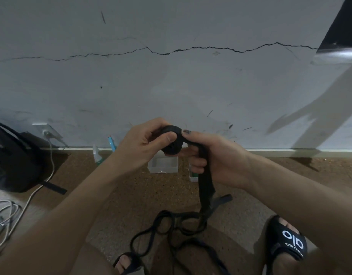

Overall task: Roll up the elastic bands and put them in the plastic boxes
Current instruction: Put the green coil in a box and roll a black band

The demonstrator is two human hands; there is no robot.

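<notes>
The left hand (143,143) curls its fingers around the rolled part of the black flat elastic band (171,141), held in the air above the clear plastic box (163,165) on the floor. The right hand (214,157) pinches the loose band strip, which hangs down to the floor. The black slide sandal (288,241) shows white letters "olo".

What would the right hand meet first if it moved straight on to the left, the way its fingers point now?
Probably the rolled part of the black elastic band, which the right hand already touches at the thumb tip. Directly behind the roll is the left hand gripping it. Depth is uncertain in this single view.
</notes>
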